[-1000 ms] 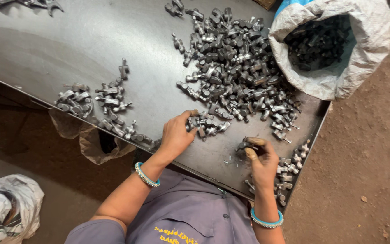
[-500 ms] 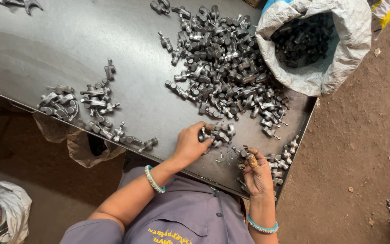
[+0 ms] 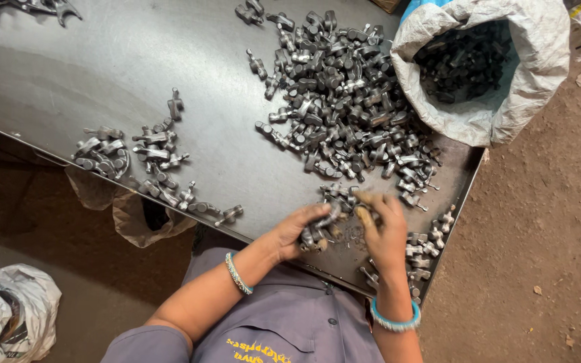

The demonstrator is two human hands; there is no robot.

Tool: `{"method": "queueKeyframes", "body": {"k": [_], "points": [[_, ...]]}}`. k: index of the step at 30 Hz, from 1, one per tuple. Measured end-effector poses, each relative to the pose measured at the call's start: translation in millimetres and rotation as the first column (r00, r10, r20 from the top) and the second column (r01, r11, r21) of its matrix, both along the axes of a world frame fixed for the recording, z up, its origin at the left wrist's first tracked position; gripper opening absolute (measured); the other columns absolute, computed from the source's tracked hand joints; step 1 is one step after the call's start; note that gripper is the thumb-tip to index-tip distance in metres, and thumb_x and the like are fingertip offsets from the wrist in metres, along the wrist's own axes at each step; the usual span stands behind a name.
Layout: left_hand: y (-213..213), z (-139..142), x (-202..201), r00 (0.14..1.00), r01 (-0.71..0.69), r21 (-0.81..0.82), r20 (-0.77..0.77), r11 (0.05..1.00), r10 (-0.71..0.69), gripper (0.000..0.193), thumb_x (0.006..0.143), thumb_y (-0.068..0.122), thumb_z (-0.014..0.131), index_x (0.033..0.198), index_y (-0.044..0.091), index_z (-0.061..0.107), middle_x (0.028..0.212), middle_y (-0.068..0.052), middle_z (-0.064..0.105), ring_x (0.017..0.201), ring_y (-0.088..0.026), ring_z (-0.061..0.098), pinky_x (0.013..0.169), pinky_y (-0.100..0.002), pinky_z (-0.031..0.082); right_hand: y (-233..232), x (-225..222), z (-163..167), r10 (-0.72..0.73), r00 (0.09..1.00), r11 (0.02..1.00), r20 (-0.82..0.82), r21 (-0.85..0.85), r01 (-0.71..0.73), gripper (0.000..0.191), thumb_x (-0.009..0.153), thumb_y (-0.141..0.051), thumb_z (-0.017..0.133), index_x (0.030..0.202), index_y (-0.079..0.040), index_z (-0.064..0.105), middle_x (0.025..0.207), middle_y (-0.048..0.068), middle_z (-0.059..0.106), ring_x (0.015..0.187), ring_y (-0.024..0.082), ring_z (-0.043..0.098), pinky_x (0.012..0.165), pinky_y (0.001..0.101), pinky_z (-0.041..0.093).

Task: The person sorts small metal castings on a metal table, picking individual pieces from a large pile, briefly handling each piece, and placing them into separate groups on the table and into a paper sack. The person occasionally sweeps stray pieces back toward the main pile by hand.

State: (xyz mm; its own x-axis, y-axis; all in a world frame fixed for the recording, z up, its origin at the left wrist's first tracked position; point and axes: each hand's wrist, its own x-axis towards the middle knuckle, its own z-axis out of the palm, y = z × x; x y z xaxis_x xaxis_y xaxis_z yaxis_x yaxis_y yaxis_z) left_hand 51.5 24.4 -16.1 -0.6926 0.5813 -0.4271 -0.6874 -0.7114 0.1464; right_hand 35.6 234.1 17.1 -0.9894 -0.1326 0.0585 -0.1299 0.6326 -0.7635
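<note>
On the steel table [image 3: 136, 74], 2 hands, left hand [image 3: 297, 232] and right hand [image 3: 384, 232], each grip closed on metal parts [image 3: 324, 218].

A dark metal table [image 3: 102, 74] is carrying loose grey metal parts: a big heap [image 3: 344, 107] lying just beyond the hands, a smaller cluster [image 3: 142, 161] sitting well off to their left, a few pieces [image 3: 428, 245] lying beside the right wrist
</note>
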Motion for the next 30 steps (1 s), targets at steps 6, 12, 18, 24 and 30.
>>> {"method": "queueKeyframes", "body": {"k": [6,12,18,24,30], "points": [[-37,3,-9,0.994,-0.021,-0.377,-0.107,0.926,-0.021,0.033,0.087,0.026,0.081,0.105,0.002,0.066,0.090,-0.011,0.073,0.067,-0.021,0.071,0.051,-0.030,0.060,-24,-12,14,0.142,0.984,0.963,-0.108,0.244,-0.112,0.046,0.086,0.005,0.067,0.129,-0.010,0.068,0.131,0.011,0.068,0.111,0.033,0.055,0.101,0.0414,0.046],[-63,11,-2,0.951,0.039,-0.679,-0.200,0.733,-0.236,0.029,0.084,0.023,0.083,0.093,-0.001,0.069,0.080,-0.008,0.070,0.059,-0.013,0.064,0.044,-0.030,0.056,-13,18,42,-0.044,0.997,0.945,0.060,0.325,0.023,0.060,0.068,-0.016,0.086,0.124,-0.011,0.068,0.110,0.011,0.070,0.101,0.033,0.056,0.091,0.0425,0.046],[-53,1,-1,0.939,0.113,-0.635,-0.184,0.764,-0.291,0.028,0.085,0.023,0.082,0.092,0.000,0.067,0.083,-0.009,0.072,0.061,-0.014,0.064,0.044,-0.030,0.056,-10,27,16,-0.027,0.998,0.955,-0.060,0.293,0.044,0.051,0.069,-0.018,0.088,0.116,-0.007,0.069,0.107,0.011,0.070,0.101,0.032,0.060,0.090,0.0413,0.049],[-25,-10,-14,0.953,0.058,-0.594,-0.208,0.803,-0.223,0.027,0.086,0.025,0.082,0.091,0.003,0.067,0.088,-0.011,0.074,0.068,-0.015,0.067,0.045,-0.030,0.056,20,35,-22,-0.161,0.938,0.832,0.308,-0.468,0.297,0.046,0.074,-0.011,0.090,0.113,-0.002,0.067,0.101,0.009,0.072,0.089,0.021,0.068,0.080,0.0333,0.057],[-7,-9,-20,0.956,0.086,-0.536,-0.194,0.840,-0.221,0.025,0.085,0.025,0.081,0.094,0.005,0.069,0.091,-0.010,0.074,0.071,-0.015,0.070,0.046,-0.029,0.056,42,47,-46,0.100,0.838,0.202,0.537,-0.836,0.511,0.042,0.082,-0.013,0.084,0.118,-0.002,0.065,0.107,0.010,0.072,0.092,0.020,0.069,0.078,0.0315,0.057]]}}
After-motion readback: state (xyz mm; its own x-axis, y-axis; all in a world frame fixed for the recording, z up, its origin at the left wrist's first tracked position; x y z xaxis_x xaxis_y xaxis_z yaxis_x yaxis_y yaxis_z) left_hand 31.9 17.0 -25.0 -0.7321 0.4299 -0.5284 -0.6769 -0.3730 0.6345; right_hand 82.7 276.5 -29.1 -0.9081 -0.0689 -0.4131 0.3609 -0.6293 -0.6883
